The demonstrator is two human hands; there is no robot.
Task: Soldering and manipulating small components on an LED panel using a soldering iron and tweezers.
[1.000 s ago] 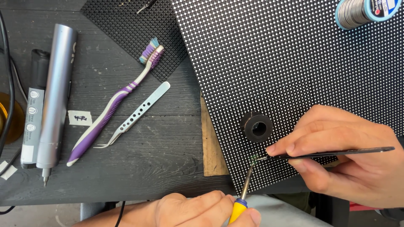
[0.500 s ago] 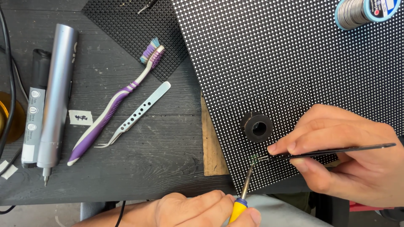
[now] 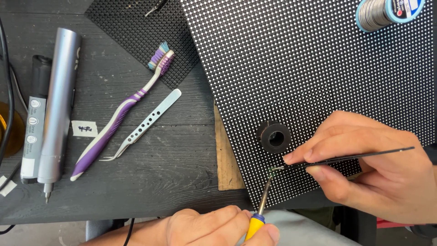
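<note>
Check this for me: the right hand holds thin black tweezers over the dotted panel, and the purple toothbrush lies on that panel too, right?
Not quite. The head view shows the purple toothbrush on the dark wooden table, left of the dotted panel. The right hand does hold the black tweezers over it.

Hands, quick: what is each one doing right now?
Left hand: closed around a yellow-handled soldering iron.
Right hand: closed, pinching black tweezers at the dotted panel.

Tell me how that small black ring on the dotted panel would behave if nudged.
The black ring looks short and thick-walled, so probably stiff. It rests flat, hole upward, so a nudge would likely slide it across the dotted panel rather than roll it. It sits near the tweezers, so it is easily bumped.
</note>
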